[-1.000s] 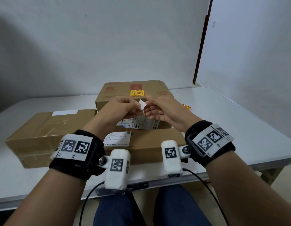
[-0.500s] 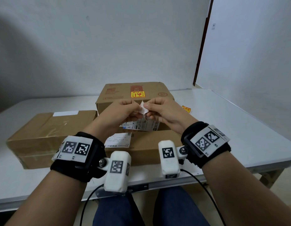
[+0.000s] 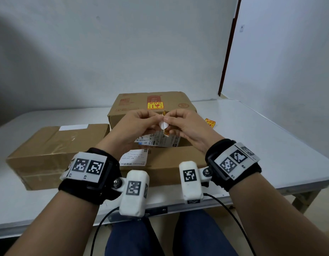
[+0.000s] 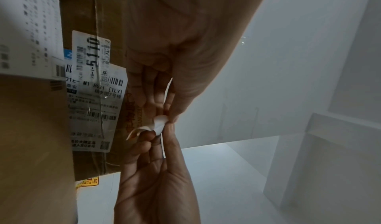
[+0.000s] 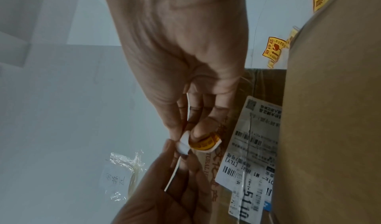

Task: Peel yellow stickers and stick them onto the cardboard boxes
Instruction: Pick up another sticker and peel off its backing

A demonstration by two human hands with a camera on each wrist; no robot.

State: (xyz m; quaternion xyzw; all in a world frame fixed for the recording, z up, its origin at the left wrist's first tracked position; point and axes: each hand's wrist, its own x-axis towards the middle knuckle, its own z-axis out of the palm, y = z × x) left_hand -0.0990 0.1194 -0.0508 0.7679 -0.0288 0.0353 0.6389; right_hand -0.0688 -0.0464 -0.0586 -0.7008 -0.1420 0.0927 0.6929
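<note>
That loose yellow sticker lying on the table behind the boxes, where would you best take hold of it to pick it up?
Probably by a lifted corner. The loose yellow sticker lies nearly flat on the table, right of the back box, so there is no body to grip. In the right wrist view one edge seems to curl up. Come from the open right side and pinch that edge with thumb and forefinger.

Most of the yellow sticker (image 3: 165, 133) is hidden between the fingertips of both hands, so its print cannot be read. The left hand (image 3: 136, 124) and right hand (image 3: 187, 126) cover part of the shipping label (image 3: 160, 142) on the back box (image 3: 154, 102). A loose sticker (image 3: 210, 122) on the worktop (image 3: 270, 145) is too small to read. The left wrist view cuts off the near box (image 4: 31, 146), and its label text is blurred.
</note>
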